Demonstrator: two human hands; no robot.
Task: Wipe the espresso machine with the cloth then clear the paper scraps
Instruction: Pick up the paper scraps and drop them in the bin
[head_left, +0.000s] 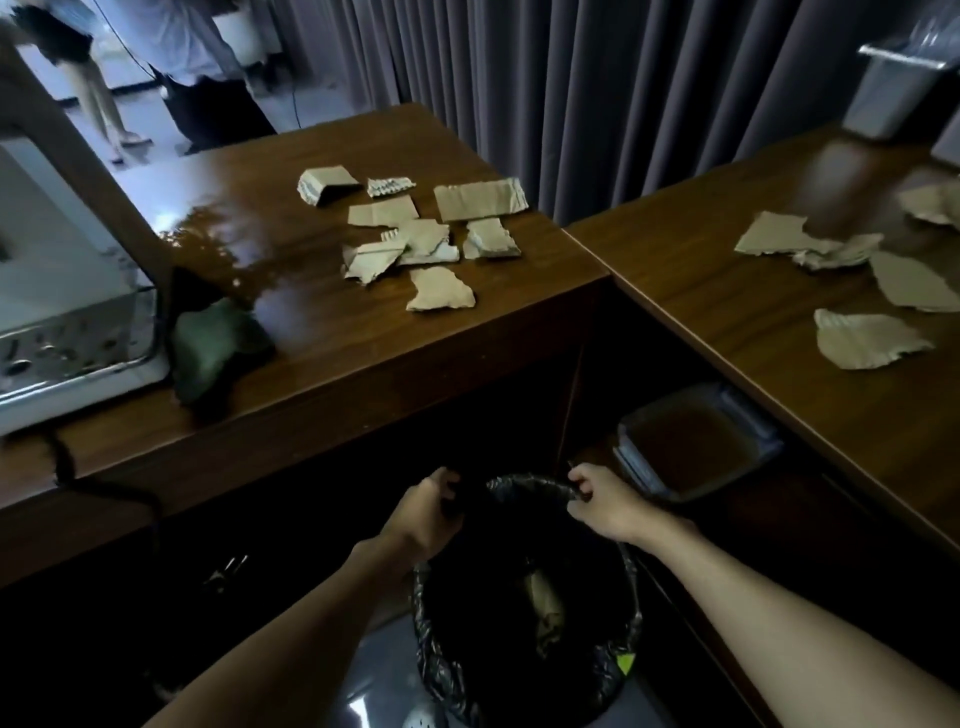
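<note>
Both my hands hold the far rim of a black-bagged waste bin (524, 670) on the floor below me. My left hand (427, 512) grips the bag's edge on the left; my right hand (602, 501) pinches it on the right. One crumpled brown scrap (545, 608) lies inside the bin. Several torn brown paper scraps (415, 234) lie on the left wooden counter (322, 338). More paper scraps (862, 291) lie on the right counter (727, 291). A dark green cloth (213, 348) sits crumpled beside the white espresso machine (57, 291) at the far left.
A dark tray (696, 447) sits low in the gap between the counters. A grey container (893, 88) stands at the back right. Grey curtains hang behind. People's legs show at the top left. A black cable (98, 483) runs down from the machine.
</note>
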